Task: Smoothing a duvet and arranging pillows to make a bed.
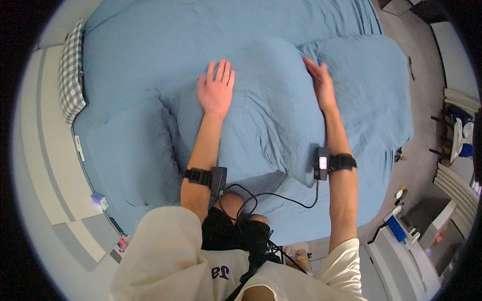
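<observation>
A light blue duvet [260,109] lies folded and bunched before me on the bed, over bedding of the same colour. My left hand [216,90] is over the duvet's middle, fingers straight and slightly spread, holding nothing. Whether it presses on the cloth is hard to tell. Edge-on and a little blurred, my right hand [321,86] is at the right side of the raised fold, its fingertips by the crease there. Nothing shows in its grasp. A second puffed part of the duvet [369,90] lies to the right of this hand.
A checked pillow [71,75] leans at the left by the pale headboard [52,135]. A black cable [290,195] links the devices strapped to my forearms. My knees [229,203] are near the bed's front edge. A white cabinet [399,256] stands at lower right.
</observation>
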`<move>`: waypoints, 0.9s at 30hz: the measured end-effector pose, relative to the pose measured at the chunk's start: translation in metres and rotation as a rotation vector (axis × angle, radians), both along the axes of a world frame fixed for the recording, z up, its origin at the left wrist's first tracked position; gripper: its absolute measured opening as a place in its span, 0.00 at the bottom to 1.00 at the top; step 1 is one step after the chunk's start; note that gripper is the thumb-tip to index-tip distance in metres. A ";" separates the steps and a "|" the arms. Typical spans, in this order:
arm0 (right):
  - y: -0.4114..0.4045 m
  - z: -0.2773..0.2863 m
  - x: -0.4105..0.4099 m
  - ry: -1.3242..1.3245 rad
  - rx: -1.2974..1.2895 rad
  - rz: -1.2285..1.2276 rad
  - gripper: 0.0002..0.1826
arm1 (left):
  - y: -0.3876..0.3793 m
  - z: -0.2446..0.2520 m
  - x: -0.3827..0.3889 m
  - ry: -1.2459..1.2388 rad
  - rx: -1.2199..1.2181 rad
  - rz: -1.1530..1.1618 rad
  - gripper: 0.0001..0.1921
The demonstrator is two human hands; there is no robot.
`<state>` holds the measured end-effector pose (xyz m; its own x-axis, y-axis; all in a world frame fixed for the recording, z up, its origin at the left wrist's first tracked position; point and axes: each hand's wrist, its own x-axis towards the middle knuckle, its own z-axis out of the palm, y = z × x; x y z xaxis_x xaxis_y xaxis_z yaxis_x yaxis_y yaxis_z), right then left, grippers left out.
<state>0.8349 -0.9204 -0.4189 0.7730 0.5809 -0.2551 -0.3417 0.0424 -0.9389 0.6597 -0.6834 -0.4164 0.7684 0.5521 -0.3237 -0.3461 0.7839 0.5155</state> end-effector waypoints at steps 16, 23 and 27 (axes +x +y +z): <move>-0.022 -0.015 0.009 0.206 0.138 -0.242 0.38 | -0.019 0.058 -0.126 1.576 1.935 -0.295 0.39; -0.008 -0.018 0.004 0.160 0.024 -0.177 0.37 | -0.058 0.042 -0.137 0.942 1.687 -0.267 0.39; -0.025 -0.026 0.014 0.135 0.081 -0.113 0.36 | -0.082 0.059 -0.109 0.583 1.845 -0.476 0.34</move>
